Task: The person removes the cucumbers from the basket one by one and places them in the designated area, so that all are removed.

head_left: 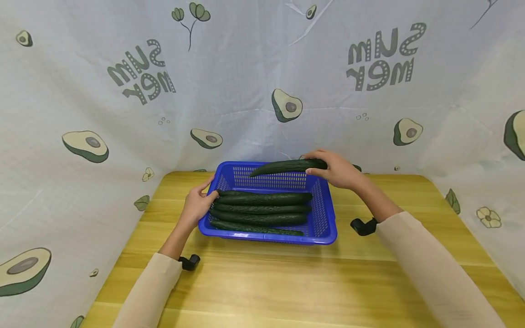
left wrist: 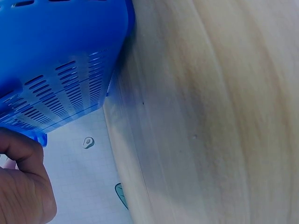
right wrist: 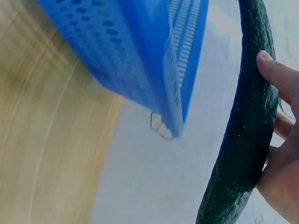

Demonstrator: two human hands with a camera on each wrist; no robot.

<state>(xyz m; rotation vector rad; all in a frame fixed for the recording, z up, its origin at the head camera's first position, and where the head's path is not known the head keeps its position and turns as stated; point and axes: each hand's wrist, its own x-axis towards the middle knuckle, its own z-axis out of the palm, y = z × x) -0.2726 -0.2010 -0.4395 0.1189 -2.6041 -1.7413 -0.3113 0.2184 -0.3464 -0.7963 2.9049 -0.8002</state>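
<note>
The right hand is gripping one cucumber over the far side of the blue plastic basket while the left hand is holding its left rim, a one-cucumber transfer apparently being underway and the next move probably calling for a rim-clearing path.

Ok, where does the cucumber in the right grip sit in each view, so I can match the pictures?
Head: the cucumber is just right of centre at mid-height, held in the right grip.
Left wrist: not in this picture.
Right wrist: right of centre, slanting from the top edge to the bottom edge.
Shared landmark: the blue basket, central in head, upper left in left wrist, upper middle in right wrist.
</note>
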